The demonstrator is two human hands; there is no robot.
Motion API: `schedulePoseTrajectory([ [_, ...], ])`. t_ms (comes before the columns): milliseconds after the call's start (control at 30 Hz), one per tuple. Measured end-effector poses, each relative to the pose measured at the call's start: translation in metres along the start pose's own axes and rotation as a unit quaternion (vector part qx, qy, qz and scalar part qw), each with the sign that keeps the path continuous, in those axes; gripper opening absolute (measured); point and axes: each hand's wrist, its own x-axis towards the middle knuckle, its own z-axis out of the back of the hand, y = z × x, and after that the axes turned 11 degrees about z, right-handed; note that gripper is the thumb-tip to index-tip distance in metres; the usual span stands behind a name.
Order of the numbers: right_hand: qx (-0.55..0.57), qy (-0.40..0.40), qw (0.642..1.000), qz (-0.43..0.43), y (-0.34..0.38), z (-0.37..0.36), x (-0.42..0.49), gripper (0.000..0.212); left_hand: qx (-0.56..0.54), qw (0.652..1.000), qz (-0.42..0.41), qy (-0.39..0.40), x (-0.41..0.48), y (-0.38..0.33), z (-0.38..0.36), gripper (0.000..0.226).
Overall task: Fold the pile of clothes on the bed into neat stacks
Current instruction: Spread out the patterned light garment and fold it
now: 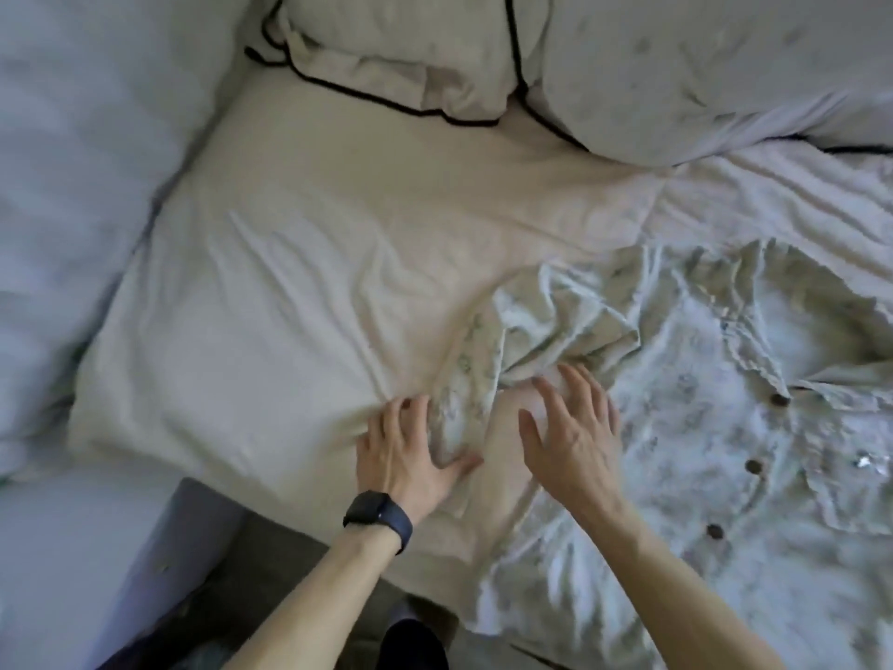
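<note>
At the far left lay a heap of pale bluish bedding, too blurred to make out further. Beside it stretched the bed, its cream sheet creased, with a pillow edged in dark piping at the head. Near the front edge the left hand, a dark watch on its wrist, lay flat with fingers spread wide. Its palm pressed on the sheet and its thumb rested on the edge of a rumpled sleeve. Just to the right, the right hand was also wide, fingers splayed and straight, holding nothing. It was over the spot where the sleeve met the body of the shirt; whether it touched the cloth I could not tell. The shirt, pale with a faint print, was spread front up across the right side of the bed, wrinkled, with dark buttons running down its front. A second pale pillow sat above it at the head.
</note>
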Motion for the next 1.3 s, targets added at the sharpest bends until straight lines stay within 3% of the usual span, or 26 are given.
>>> schedulePoseTrajectory([
  [100, -0.002, 0.125, 0.991, -0.049, 0.003, 0.002, 0.022, 0.060, 0.028, 0.999, -0.037, -0.001, -0.010, -0.005, -0.008, 0.079],
  [167, 0.006, 0.177, 0.982, -0.062, 0.002, 0.003, 0.030, 0.066, 0.029, 0.999, -0.016, 0.024, -0.008, -0.001, -0.003, 0.053],
  [267, -0.004, 0.203, 0.977, -0.061, 0.003, 0.009, 0.034, 0.066, -0.114, 0.985, 0.035, 0.127, 0.006, 0.005, 0.027, 0.020],
  [333, -0.011, 0.209, 0.976, -0.059, 0.004, 0.012, 0.035, 0.064, -0.314, 0.925, 0.110, 0.185, 0.018, 0.010, 0.062, 0.010],
  [400, -0.009, 0.224, 0.973, -0.060, 0.004, 0.016, 0.039, 0.067, -0.477, 0.844, 0.177, 0.171, 0.034, 0.018, 0.103, 0.014],
  [467, -0.006, 0.237, 0.970, -0.061, 0.002, 0.017, 0.040, 0.069, -0.563, 0.791, 0.184, 0.152, 0.055, 0.027, 0.143, 0.019],
  [500, -0.004, 0.240, 0.969, -0.058, 0.001, 0.018, 0.040, 0.068, -0.579, 0.781, 0.179, 0.150, 0.066, 0.030, 0.161, 0.020],
  [600, 0.003, 0.233, 0.972, -0.039, -0.004, 0.018, 0.035, 0.066, -0.537, 0.806, 0.197, 0.153, 0.102, 0.035, 0.194, 0.016],
  [667, 0.002, 0.225, 0.974, -0.024, -0.007, 0.020, 0.032, 0.066, -0.398, 0.871, 0.226, 0.179, 0.125, 0.040, 0.194, 0.010],
  [700, 0.002, 0.225, 0.974, -0.017, -0.009, 0.020, 0.031, 0.066, -0.311, 0.896, 0.240, 0.206, 0.134, 0.045, 0.188, 0.017],
  [767, 0.000, 0.232, 0.973, -0.012, -0.009, 0.022, 0.030, 0.062, -0.188, 0.912, 0.256, 0.259, 0.141, 0.053, 0.172, 0.046],
  [833, -0.015, 0.245, 0.969, -0.021, -0.005, 0.029, 0.033, 0.056, -0.167, 0.920, 0.232, 0.267, 0.138, 0.057, 0.157, 0.071],
  [933, -0.031, 0.211, 0.977, -0.011, 0.012, 0.044, 0.044, 0.040, -0.201, 0.938, 0.182, 0.217, 0.127, 0.062, 0.135, 0.098],
  [1067, 0.041, 0.093, 0.995, 0.019, 0.060, 0.057, 0.082, 0.027, -0.133, 0.972, 0.173, 0.085, 0.106, 0.078, 0.111, 0.071],
  [1167, 0.114, 0.071, 0.989, 0.053, 0.096, 0.045, 0.127, 0.032, -0.174, 0.962, 0.197, 0.069, 0.096, 0.093, 0.106, 0.063],
  [1233, 0.118, 0.138, 0.981, 0.073, 0.113, 0.032, 0.155, 0.046, -0.296, 0.914, 0.256, 0.106, 0.097, 0.099, 0.110, 0.057],
  [1300, 0.066, 0.216, 0.971, 0.073, 0.124, 0.021, 0.174, 0.055, -0.300, 0.907, 0.264, 0.132, 0.104, 0.103, 0.115, 0.053],
])
